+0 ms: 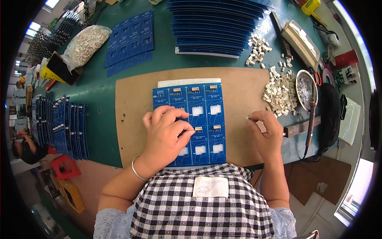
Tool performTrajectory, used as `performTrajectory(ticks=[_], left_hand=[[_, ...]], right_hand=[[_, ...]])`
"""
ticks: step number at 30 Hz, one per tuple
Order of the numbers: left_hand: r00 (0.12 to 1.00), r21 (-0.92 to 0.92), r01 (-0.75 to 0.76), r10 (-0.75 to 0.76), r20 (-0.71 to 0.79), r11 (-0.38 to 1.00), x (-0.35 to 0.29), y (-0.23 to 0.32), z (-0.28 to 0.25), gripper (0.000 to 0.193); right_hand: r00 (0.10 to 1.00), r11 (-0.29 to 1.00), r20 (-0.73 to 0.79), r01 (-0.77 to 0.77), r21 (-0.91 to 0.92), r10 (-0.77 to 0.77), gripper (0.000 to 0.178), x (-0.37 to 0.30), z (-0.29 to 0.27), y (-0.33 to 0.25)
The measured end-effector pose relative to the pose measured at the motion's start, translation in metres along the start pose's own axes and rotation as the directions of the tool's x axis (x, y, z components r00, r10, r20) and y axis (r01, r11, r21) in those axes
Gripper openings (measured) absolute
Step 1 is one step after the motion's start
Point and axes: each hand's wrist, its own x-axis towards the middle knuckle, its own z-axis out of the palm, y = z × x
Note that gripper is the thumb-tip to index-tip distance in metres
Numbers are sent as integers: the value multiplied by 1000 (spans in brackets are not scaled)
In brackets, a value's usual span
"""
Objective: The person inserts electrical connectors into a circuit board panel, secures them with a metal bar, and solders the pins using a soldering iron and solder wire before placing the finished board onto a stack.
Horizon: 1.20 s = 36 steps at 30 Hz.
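A blue circuit board panel [205, 101] lies on a brown board [135, 103] in front of me, with several small white connectors fitted in its cells. My left hand [165, 135] rests on the panel's left half, thumb and forefinger pinching a small white connector at about the panel's middle. To the right of the panel, my right hand [267, 133] hovers over the brown board with a small white connector [248, 118] pinched in its fingertips. A pile of loose white connectors [280, 93] lies just beyond that hand.
A tall stack of blue panels [211, 28] stands at the back, more blue panels [129, 40] lie at back left and a row [59, 125] stands at the left. A bag of white parts [85, 44], a metal dish [304, 83] and a soldering iron [311, 119] sit around the green table.
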Motion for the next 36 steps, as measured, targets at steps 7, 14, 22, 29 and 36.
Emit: performTrajectory(ticks=[7, 14, 22, 29, 36], left_hand=[[992, 108, -122, 123, -2, 987, 0, 4, 1, 10], [982, 181, -173, 183, -41, 968, -7, 1, 5, 17], [991, 96, -50, 61, -120, 994, -17, -16, -16, 20], [943, 209, 159, -86, -321, 965, -39, -56, -49, 19], [912, 242, 257, -152, -380, 936, -52, -73, -59, 14]], right_hand=[[998, 998, 24, 49, 37, -50, 17, 2, 2, -4], [989, 991, 70, 129, 46, -132, 16, 8, 10, -22], [902, 941, 276, 336, 38, -333, 12, 28, 47, -65], [825, 919, 462, 390, -50, -325, 7, 37, 73, -81], [810, 916, 505, 391, -89, -297, 7, 40, 81, -88]])
